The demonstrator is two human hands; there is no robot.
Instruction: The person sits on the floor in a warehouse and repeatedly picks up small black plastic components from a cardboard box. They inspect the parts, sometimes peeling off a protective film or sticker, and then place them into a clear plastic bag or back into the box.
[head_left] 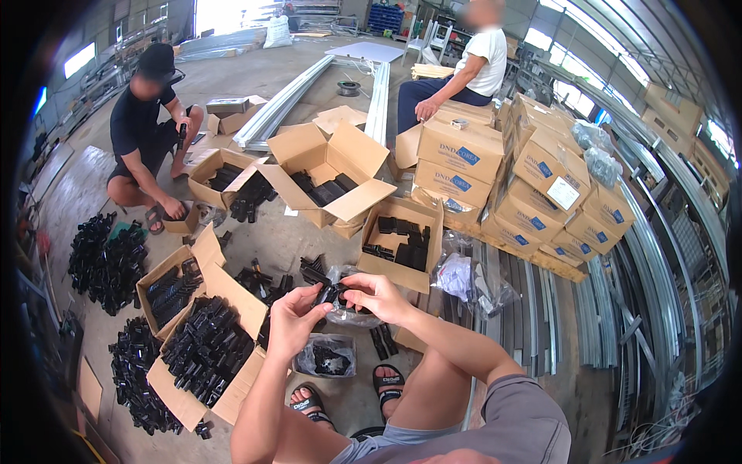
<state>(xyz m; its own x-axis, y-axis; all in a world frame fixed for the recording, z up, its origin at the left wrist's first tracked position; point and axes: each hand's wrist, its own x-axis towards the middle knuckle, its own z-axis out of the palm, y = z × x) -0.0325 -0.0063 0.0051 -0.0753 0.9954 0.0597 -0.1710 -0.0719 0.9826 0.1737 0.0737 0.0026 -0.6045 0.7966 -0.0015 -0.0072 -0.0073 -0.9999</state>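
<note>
Both hands meet in front of me, fingers bent around a small black part (331, 294), whose exact kind I cannot make out. My left hand (294, 313) grips it from the left, while my right hand (377, 298) pinches its right side. A clear plastic bag (354, 317) with dark contents lies just below and behind the hands. Nearer my feet stands a small box lined with a plastic bag (325, 356), holding small black pieces. To the left, an open carton (232, 402) is heaped with black parts (209, 348).
Loose black parts (108, 259) lie piled on the floor at left. Open cartons (352, 151) stand ahead, sealed cartons (533, 220) on a pallet at right. Metal profiles (533, 309) lie beyond my right arm. One person (143, 127) crouches at left; another (483, 58) sits behind the cartons.
</note>
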